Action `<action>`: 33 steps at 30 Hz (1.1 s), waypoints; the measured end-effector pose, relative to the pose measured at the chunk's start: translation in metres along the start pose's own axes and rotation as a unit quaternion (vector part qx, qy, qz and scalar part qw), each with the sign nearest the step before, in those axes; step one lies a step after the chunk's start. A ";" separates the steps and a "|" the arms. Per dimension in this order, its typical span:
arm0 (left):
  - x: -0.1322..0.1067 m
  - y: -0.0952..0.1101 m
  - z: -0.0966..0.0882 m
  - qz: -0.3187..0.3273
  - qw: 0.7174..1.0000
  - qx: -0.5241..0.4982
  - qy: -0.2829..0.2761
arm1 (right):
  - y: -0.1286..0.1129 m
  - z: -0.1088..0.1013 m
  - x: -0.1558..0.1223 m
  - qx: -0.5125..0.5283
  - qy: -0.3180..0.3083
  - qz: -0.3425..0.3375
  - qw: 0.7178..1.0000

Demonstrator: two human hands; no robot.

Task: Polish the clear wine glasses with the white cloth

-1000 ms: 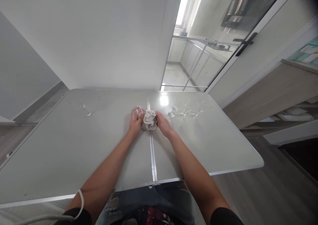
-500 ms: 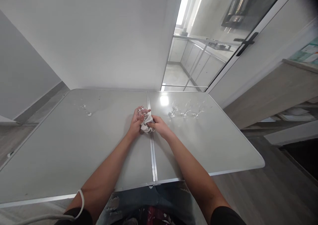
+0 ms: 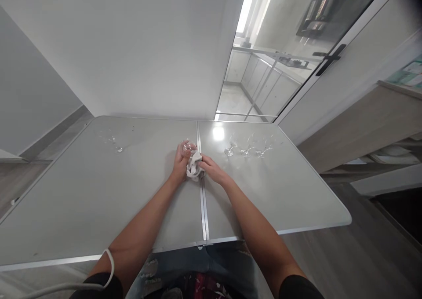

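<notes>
My left hand (image 3: pixel 180 163) is closed round a clear stemmed glass (image 3: pixel 189 147), held over the middle seam of the grey table (image 3: pixel 99 193). My right hand (image 3: pixel 210 169) is closed on a crumpled grey cloth (image 3: pixel 194 165) and presses it against the glass. Both hands meet just left of the seam. The lower part of the glass is hidden by the cloth and my fingers.
Three clear stemmed glasses (image 3: pixel 246 146) stand in a row to the right of my hands. One more clear glass (image 3: pixel 114 141) stands at the far left. A white wall lies behind the table, a glass door (image 3: pixel 280 70) at the right, and a white cable (image 3: pixel 105 268) by my left arm.
The cloth has gone from a bundle covering the glass to a smaller wad lower against it. My right hand has shifted slightly left and down. My left hand keeps hold of the glass.
</notes>
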State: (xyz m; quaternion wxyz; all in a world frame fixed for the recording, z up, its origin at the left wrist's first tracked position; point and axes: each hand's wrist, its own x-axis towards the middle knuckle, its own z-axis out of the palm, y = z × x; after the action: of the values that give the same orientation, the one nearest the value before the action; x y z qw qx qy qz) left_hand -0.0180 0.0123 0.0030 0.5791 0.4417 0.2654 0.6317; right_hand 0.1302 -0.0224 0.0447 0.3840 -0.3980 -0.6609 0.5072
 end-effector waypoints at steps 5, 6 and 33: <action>0.001 0.000 -0.002 0.014 0.999 0.020 -0.029 | -0.002 0.002 0.000 -0.246 0.076 0.011 0.966; 0.001 -0.001 -0.003 0.014 0.999 0.013 -0.033 | -0.001 0.002 0.000 -0.256 0.092 0.013 0.962; 0.003 0.003 -0.004 -0.061 0.995 -0.055 -0.052 | 0.014 -0.001 0.006 0.077 0.040 0.086 0.993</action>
State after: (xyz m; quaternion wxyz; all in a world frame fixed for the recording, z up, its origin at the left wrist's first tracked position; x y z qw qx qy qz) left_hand -0.0229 0.0154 0.0048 0.6528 0.4245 0.2267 0.5850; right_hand 0.1304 -0.0143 0.0321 0.3943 -0.4427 -0.5674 0.5715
